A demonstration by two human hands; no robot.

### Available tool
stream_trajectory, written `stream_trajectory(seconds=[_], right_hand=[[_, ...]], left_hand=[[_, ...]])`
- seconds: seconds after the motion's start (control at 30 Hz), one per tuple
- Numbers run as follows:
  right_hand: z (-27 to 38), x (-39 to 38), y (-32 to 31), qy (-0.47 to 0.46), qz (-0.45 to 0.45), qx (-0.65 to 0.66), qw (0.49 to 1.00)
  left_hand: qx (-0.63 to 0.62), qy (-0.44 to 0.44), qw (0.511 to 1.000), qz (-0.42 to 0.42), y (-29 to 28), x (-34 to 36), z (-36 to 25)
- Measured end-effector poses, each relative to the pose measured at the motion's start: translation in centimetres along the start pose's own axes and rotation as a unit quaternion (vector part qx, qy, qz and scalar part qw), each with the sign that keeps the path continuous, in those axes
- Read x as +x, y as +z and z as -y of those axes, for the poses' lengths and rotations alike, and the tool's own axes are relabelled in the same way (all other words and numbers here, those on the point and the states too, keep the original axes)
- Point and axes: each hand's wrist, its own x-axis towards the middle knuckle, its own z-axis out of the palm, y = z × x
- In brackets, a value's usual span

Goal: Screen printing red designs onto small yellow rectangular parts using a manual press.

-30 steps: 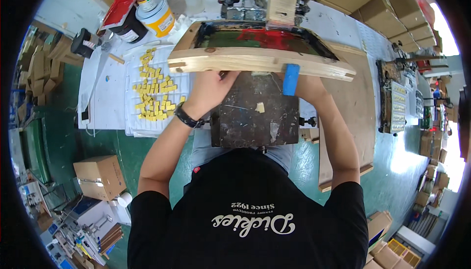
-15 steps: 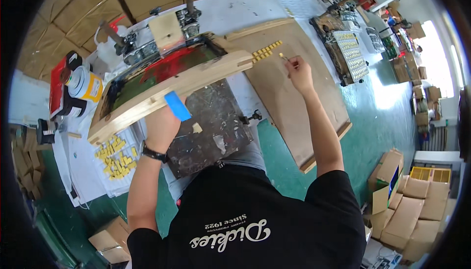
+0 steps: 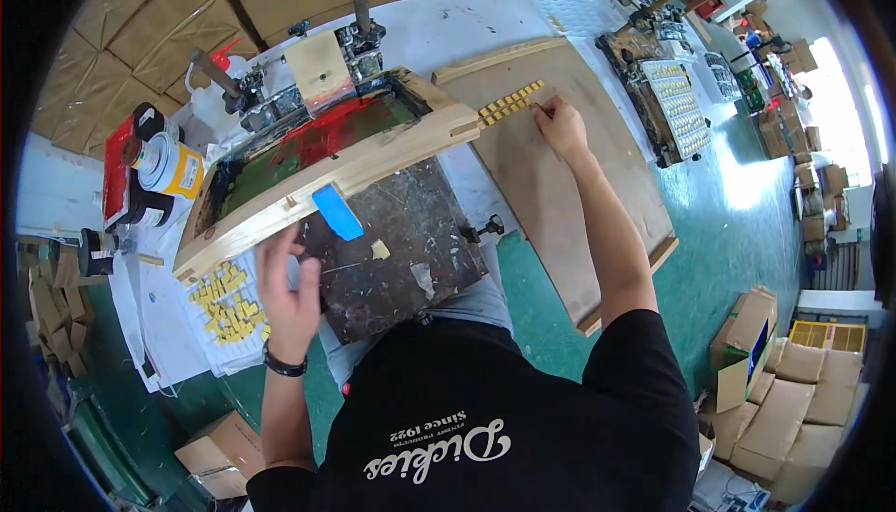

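My left hand [image 3: 287,290] is open, its fingers apart, just below the near rail of a wooden screen-printing frame [image 3: 373,165]. Red ink [image 3: 327,129] lies across the frame's green mesh, and blue tape [image 3: 337,212] hangs from the near rail. Under the tilted frame sits a dark, ink-stained base board [image 3: 401,241] with a small cream piece [image 3: 380,250] on it. My right hand [image 3: 562,127] is pinched at a small yellow piece at the edge of neat rows of yellow pieces [image 3: 509,104]. Those rows lie on a brown board [image 3: 579,176]; the fingers partly hide the held piece.
Loose yellow pieces [image 3: 227,307] lie on white sheets at left, near a white and yellow can [image 3: 173,167]. Metal clamps [image 3: 266,106] stand behind the frame. A second printing station [image 3: 672,106] with a filled tray is at far right. Cartons [image 3: 742,349] stand on the green floor.
My left hand has let go of the frame's near rail and drawn back toward me, opening. My right hand has brought a small yellow piece down to the rows on the brown board.
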Motion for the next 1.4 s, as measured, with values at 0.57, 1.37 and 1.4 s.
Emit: stream_trajectory(seconds=[0.57, 1.37, 1.4], right_hand=[[28.0, -7.7, -5.6, -0.356, 0.041, 0.160, 0.920], [29.4, -11.8, -3.3, -0.515, 0.077, 0.048, 0.852], [29.6, -12.0, -3.3, -0.515, 0.088, 0.049, 0.851]], left_hand=[[-0.136, -0.209, 0.962, -0.108, -5.3, -2.9, 3.2], [-0.272, -0.205, 0.931, -0.129, -4.0, -4.4, 1.9], [-0.273, -0.209, 0.929, -0.134, -4.4, -4.3, 1.4]])
